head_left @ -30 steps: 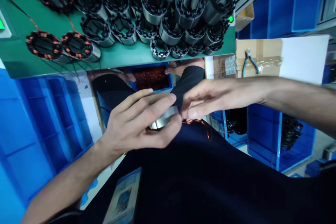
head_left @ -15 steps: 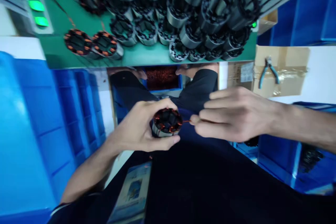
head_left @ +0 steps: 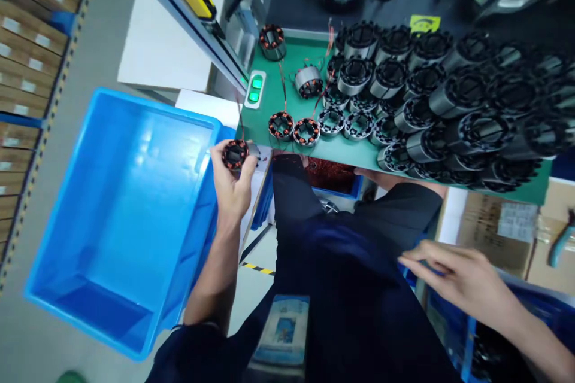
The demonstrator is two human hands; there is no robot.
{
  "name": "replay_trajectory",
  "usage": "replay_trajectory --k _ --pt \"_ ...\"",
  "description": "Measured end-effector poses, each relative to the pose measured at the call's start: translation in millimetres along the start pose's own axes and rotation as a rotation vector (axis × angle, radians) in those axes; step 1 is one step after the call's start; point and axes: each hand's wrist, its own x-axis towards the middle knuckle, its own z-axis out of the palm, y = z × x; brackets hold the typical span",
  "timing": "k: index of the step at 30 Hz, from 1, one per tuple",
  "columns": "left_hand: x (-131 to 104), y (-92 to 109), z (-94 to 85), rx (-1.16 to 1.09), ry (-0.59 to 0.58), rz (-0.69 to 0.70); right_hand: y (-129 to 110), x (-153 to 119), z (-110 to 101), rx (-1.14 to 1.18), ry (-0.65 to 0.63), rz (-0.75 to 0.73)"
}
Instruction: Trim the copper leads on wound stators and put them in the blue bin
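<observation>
My left hand (head_left: pixel 233 185) holds a wound motor stator (head_left: pixel 235 155), thumb and fingers around its sides. Copper windings show at its upper face, and a thin reddish lead rises from it. It is held over the right rim of a large blue bin (head_left: pixel 148 108), left of the green work surface (head_left: pixel 265 114). My right hand (head_left: pixel 453 278) hangs apart over the right side of my lap, fingers loosely bent and partly apart, with nothing visible in them. Two wound stators, one of them this wound stator (head_left: pixel 306 131), stand at the surface's front left edge.
Many bare stators (head_left: pixel 426 81) are stacked across the green surface. More wound ones (head_left: pixel 272 42) stand at its back left, near a green-lit switch (head_left: pixel 256 89). Pliers (head_left: pixel 561 242) lie on a cardboard box at right. A metal frame post (head_left: pixel 193 24) rises at left.
My left hand has carried the stator from my lap toward the blue bin on the left. My right hand has let go of the copper wire. The view has swung left and up.
</observation>
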Motion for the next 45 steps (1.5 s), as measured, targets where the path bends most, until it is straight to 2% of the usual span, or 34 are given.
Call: replay_trajectory --k 3,6,9,12,14,17,20,23,25,28,31,37,39,41,43,45 --pt "41 -19 11.0 0.134 0.096 0.11 -15 28 14 -0.122 -0.075 -0.107" --pt "71 -32 24.6 0.226 0.057 0.195 -40 67 16 -0.291 -0.032 -0.224" --pt "83 -39 31.6 0.291 -0.009 0.242 -65 112 10 -0.383 0.034 -0.269" --pt "80 -40 29.4 0.332 -0.095 0.279 -85 164 0 -0.474 0.074 -0.3" --pt "72 -40 25.6 0.323 -0.11 0.322 -91 203 -7 -0.57 0.083 -0.305" --pt "57 -40 21.3 0.275 -0.019 0.366 -91 265 -15 -0.762 0.159 -0.225" --pt "46 -43 20.0 0.226 0.053 0.341 -82 322 -18 -0.86 0.221 -0.14" --pt "42 -48 19.0 0.193 0.029 0.305 -72 361 -19 -0.911 0.203 -0.092" --pt "42 -51 17.5 0.199 0.005 0.299 -68 374 -20 -0.94 0.174 -0.079" --pt "43 -54 14.9 0.22 -0.013 0.312 -68 375 -22 -0.978 0.142 -0.071" --pt "43 -56 14.4 0.229 -0.012 0.333 -74 361 -24 -0.969 0.179 -0.047" --pt "44 -54 14.5 0.226 -0.015 0.33 -95 311 -34 -0.806 0.496 -0.081" --pt "40 -43 11.0 0.197 -0.009 0.33 -104 287 -38 -0.761 0.571 -0.156" --pt "30 -25 6.7 0.14 0.031 0.37 -113 258 -39 -0.729 0.629 -0.289" --pt "14 1 3.3 0.032 0.042 0.426 -120 225 -38 -0.682 0.699 -0.454" --pt "-5 32 1.9 -0.151 -0.044 0.451 -127 193 -35 -0.644 0.704 -0.578"
